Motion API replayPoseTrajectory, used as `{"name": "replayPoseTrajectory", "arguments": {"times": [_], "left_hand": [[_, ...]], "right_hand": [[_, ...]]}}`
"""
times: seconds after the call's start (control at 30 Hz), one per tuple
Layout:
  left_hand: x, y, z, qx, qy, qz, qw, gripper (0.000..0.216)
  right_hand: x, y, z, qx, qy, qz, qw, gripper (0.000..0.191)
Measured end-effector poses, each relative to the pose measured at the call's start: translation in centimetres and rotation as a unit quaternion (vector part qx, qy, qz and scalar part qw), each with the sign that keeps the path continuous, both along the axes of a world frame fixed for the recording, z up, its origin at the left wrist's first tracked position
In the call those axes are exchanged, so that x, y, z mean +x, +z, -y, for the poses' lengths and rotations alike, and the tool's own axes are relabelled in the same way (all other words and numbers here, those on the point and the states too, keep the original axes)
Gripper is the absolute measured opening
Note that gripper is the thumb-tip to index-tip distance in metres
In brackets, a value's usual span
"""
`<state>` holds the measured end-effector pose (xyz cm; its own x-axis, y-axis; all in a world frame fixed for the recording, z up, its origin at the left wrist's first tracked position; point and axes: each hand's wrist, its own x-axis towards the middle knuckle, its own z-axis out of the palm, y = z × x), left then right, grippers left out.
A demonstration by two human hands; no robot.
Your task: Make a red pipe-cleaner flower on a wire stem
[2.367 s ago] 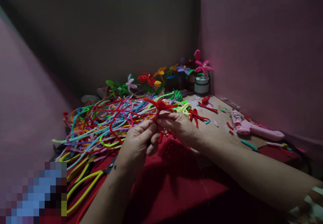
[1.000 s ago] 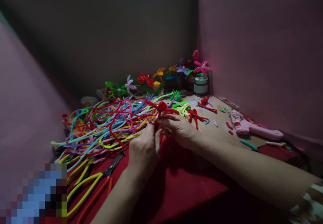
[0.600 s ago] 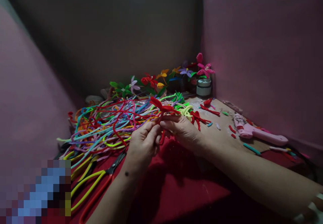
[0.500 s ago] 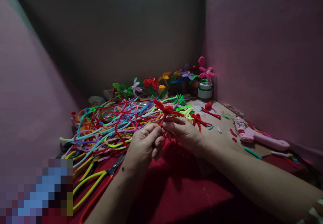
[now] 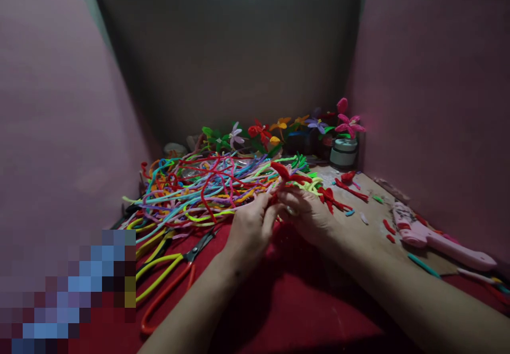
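Observation:
Both hands meet over the red cloth, pinching a red pipe-cleaner flower whose petals rise above the fingers. My left hand is closed around its lower part. My right hand is closed there too, its fingertips against the left ones. The base of the flower is hidden by the fingers. Just behind lies a heap of colourful pipe cleaners. To the right of the hands rests another red pipe-cleaner piece.
Scissors with yellow and red handles lie left of my left arm. A pink glue gun lies on the board at right, among cut pipe-cleaner scraps. Several finished flowers stand at the back, a pink one above a pale jar.
The whole view has shifted, so everything sits further right. The fingers have moved slightly on the flower, which has turned and its petals now point differently. Both hands still hold it.

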<state>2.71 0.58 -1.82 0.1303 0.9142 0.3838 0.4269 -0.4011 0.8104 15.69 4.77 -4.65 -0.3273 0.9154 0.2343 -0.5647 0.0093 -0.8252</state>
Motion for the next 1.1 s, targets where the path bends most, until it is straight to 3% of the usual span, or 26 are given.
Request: {"name": "replayPoseTrajectory", "arguments": {"times": [0.07, 0.17, 0.23, 0.33, 0.43, 0.53, 0.77, 1.1], "left_hand": [[0.0, -0.7, -0.1, 0.093, 0.065, -0.112, 0.987, 0.010], [0.0, -1.1, -0.4, 0.103, 0.081, -0.142, 0.981, 0.014], [0.0, -0.8, -0.4, 0.067, 0.059, -0.078, 0.993, 0.015], [0.1, 0.0, -0.3, -0.045, -0.004, 0.060, 0.997, 0.020], [0.1, 0.6, -0.3, -0.160, -0.068, 0.168, 0.970, 0.022], [-0.2, 0.7, -0.4, -0.219, -0.113, 0.240, 0.939, 0.019], [-0.4, 0.0, -0.6, -0.274, -0.240, 0.365, 0.857, 0.016], [-0.9, -0.7, -0.6, -0.295, -0.336, 0.401, 0.799, 0.022]], "right_hand": [[0.0, -0.3, -0.1, -0.006, -0.020, 0.016, 1.000, 0.014], [0.0, -0.3, 0.0, -0.004, -0.043, 0.036, 0.998, 0.014], [-0.1, -0.2, 0.0, 0.011, -0.045, 0.039, 0.998, 0.015], [0.0, -0.1, 0.0, 0.037, -0.039, 0.039, 0.998, 0.017], [0.2, 0.0, -0.1, 0.044, -0.015, 0.040, 0.998, 0.018], [0.4, 0.0, -0.2, 0.056, -0.005, 0.050, 0.997, 0.015], [0.7, 0.1, -0.5, 0.074, -0.006, 0.059, 0.996, 0.018], [0.6, 1.0, 0.4, 0.124, 0.032, 0.062, 0.990, 0.015]]}}
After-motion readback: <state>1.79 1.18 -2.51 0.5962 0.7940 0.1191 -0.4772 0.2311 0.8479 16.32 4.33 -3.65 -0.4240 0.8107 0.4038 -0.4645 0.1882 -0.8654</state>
